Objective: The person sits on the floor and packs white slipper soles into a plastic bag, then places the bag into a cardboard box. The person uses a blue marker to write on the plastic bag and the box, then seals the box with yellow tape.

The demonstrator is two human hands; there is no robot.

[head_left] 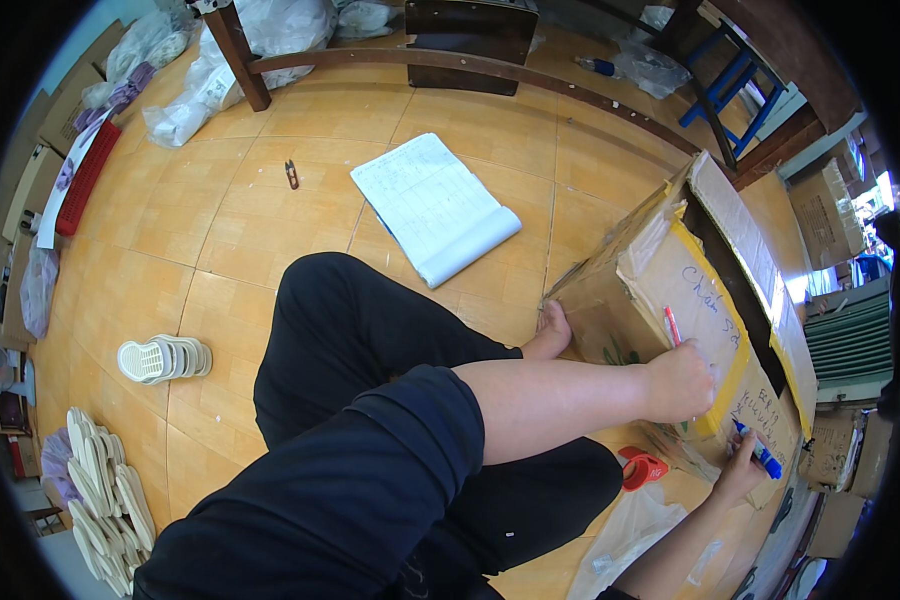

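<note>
A worn cardboard box (610, 290) with yellow tape stands at my right, handwriting in dark ink on its side. My left hand (682, 383) rests against this side, fingers curled round a red-and-white pen (672, 325) that sticks up from the fist. Lower on the same side, my right hand (738, 472) grips a blue marker (760, 452), its tip end close to the written lines. Whether the tip touches the cardboard I cannot tell. Along the box's far right runs a raised flap (755, 255) beside a dark gap.
An open notebook (435, 205) and small thread snips (291, 174) lie on the tiled floor ahead. Stacked pale shoe soles (165, 358) sit at left, with more soles (105, 500) below. Near my knee are a red tape roll (643, 468) and clear plastic (625, 540).
</note>
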